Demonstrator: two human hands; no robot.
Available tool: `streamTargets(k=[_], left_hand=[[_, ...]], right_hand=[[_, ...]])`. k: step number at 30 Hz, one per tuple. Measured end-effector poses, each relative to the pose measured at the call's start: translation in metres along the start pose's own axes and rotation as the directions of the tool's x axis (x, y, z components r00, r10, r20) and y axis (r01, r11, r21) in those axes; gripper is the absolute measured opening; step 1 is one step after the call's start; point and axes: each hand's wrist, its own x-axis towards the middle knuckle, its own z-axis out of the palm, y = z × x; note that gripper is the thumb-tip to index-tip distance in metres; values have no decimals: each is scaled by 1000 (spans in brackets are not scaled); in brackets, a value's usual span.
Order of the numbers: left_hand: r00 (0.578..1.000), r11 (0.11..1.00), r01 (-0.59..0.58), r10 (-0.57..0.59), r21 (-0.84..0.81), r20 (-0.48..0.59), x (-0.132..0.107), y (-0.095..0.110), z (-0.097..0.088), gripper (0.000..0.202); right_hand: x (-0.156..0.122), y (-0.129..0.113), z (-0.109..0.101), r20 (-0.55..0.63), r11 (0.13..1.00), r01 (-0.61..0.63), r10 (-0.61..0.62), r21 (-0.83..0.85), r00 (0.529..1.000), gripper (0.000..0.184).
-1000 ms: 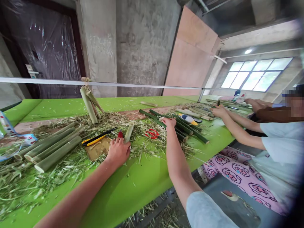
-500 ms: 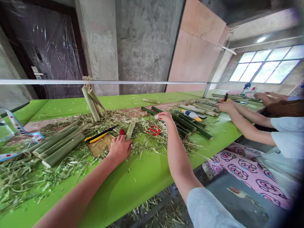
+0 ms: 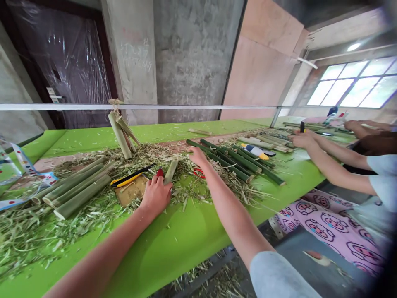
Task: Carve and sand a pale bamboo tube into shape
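Note:
My left hand (image 3: 156, 194) rests on the green table (image 3: 173, 240), its fingers wrapped round a short pale bamboo piece (image 3: 170, 170) that points away from me. A small red object (image 3: 159, 172) shows just beyond the knuckles. My right hand (image 3: 197, 155) reaches over the straw litter, close to the near ends of several dark green bamboo sticks (image 3: 240, 159). Its fingers point away and I cannot see whether they hold anything. Red scissors (image 3: 197, 173) lie partly hidden under my right forearm.
A yellow-black utility knife (image 3: 130, 177) lies by a brown board (image 3: 132, 191). Pale bamboo tubes (image 3: 76, 186) are stacked at the left. A tied bamboo bundle (image 3: 121, 133) hangs from a metal rail (image 3: 186, 107). Another person's arms (image 3: 325, 155) work at the right.
My right hand has drawn back to the left, from over the dark green sticks to above the scissors. My left hand keeps hold of the short bamboo piece. The view has shifted slightly.

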Motion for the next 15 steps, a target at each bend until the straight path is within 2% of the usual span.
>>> streamTargets(k=[3,6,8,11,12,13,15], left_hand=[[999,1000,21,-21,10,-27,1,2,1,26],[996,999,45,-44,11,-80,2,1,2,33],[989,996,76,-80,-40,-120,2,-1,2,38],[969,947,141,-191,-287,-154,4,-9,1,35],[956,893,179,-257,-413,-141,5,-12,1,32],[935,805,230,-338,-547,-106,6,-15,2,29],[870,535,311,-492,-786,9,10,-22,4,30]], right_hand=[[-4,-39,11,61,997,81,-82,16,995,23],[-11,-64,16,108,992,111,-116,54,987,14],[-18,-74,20,232,983,42,-84,181,969,22],[-30,-85,30,486,901,-192,-24,389,874,30],[-35,-90,33,521,870,-258,2,420,854,32],[-39,-95,36,517,840,-305,34,448,855,36],[-45,-107,40,424,783,-329,92,528,901,49]])
